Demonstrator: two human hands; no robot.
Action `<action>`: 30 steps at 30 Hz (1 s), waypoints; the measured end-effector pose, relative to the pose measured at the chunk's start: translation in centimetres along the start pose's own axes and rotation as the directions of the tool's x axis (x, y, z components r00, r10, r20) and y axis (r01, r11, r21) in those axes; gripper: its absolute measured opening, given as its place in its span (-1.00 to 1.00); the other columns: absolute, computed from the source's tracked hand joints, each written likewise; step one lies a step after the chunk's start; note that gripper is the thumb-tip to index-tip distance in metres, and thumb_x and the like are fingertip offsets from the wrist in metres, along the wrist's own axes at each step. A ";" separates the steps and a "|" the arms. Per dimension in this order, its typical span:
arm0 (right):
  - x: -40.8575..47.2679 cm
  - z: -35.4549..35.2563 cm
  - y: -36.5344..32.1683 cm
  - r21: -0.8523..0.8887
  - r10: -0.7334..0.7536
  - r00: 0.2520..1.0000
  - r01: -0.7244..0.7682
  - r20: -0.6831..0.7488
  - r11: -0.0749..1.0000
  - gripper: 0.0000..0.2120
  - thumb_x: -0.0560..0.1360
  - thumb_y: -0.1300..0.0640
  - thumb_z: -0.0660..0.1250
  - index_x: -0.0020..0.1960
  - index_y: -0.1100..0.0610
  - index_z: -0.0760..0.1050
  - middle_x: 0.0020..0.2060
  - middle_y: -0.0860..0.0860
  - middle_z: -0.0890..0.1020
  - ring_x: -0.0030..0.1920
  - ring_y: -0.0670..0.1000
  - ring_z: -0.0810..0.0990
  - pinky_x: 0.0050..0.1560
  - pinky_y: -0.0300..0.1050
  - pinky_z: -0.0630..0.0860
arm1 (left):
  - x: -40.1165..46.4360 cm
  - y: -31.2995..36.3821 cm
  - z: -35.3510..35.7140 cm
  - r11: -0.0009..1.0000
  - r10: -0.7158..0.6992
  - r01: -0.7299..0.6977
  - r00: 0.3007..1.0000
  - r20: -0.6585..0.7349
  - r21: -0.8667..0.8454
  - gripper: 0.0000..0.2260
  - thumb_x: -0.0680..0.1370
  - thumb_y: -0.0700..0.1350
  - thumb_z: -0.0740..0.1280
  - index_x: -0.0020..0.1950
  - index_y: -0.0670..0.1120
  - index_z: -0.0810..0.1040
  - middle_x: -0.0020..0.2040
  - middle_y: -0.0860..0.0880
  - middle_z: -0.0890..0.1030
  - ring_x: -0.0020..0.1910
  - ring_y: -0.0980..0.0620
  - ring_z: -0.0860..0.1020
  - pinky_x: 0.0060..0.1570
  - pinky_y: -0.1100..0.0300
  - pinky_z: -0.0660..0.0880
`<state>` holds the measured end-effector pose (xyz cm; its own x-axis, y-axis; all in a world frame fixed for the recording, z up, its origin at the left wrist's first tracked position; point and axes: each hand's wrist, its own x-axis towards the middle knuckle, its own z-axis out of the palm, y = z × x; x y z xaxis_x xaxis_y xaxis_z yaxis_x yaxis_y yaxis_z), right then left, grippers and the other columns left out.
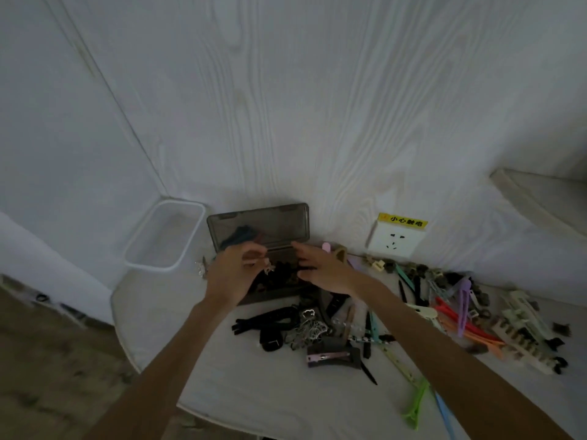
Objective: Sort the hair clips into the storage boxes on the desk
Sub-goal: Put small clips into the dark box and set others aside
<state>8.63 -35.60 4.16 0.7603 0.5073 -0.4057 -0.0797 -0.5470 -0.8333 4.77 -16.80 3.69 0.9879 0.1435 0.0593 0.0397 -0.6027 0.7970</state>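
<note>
While both hands hover over the dark storage box (273, 290) at the tabletop's far edge, its lid propped against the wall, the left hand (233, 271) pinches a small silvery clip (267, 267) between curled fingertips, directly above the box's dark contents. The right hand (320, 268) has its fingers extended and relaxed; whether it holds anything cannot be told. A clear empty box (165, 236) stands at the far left corner. The unsorted hair clips (317, 331) lie nearer the person, spreading toward the right edge, their long axes mixed. In judgement, the right hand is nearer that pile.
</note>
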 end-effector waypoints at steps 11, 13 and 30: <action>-2.4 -0.4 3.6 -0.183 -0.370 0.839 0.323 -0.399 0.929 -0.72 0.47 0.42 0.21 0.02 0.13 0.57 -0.16 0.04 0.64 -0.20 -0.08 0.60 -0.17 -0.38 0.49 | 1.4 -2.2 1.4 0.954 0.295 -0.296 0.955 0.025 0.042 -0.88 0.47 -0.11 0.42 -0.03 0.05 0.65 -0.11 0.14 0.67 -0.13 0.25 0.61 -0.02 0.32 0.53; -3.4 1.0 4.5 -0.283 -0.426 0.784 0.327 -0.452 0.902 -0.82 0.47 0.30 0.31 -0.02 0.08 0.58 -0.16 0.00 0.66 -0.16 -0.08 0.61 -0.10 -0.33 0.50 | 0.3 -2.1 1.7 0.927 0.375 -0.374 0.927 -0.018 0.039 -0.89 0.47 -0.09 0.41 -0.03 0.06 0.65 -0.12 0.15 0.67 -0.13 0.25 0.61 0.00 0.27 0.54; -10.7 7.7 7.1 -0.330 -0.241 0.868 0.096 -0.435 0.939 -0.63 0.56 0.34 0.14 0.30 0.09 0.42 0.28 0.00 0.48 0.28 -0.08 0.41 0.28 -0.17 0.34 | -7.8 -6.3 2.5 0.833 0.451 -0.512 0.848 0.278 0.211 -0.74 0.61 0.00 0.18 0.29 0.10 0.46 0.27 0.09 0.54 0.24 0.07 0.49 0.14 0.16 0.44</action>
<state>-5.03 -39.74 -0.29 0.9591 0.2827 0.0119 0.2105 -0.6849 -0.6976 -2.85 -16.08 -3.33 0.8976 -0.3680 0.2428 -0.4408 -0.7409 0.5067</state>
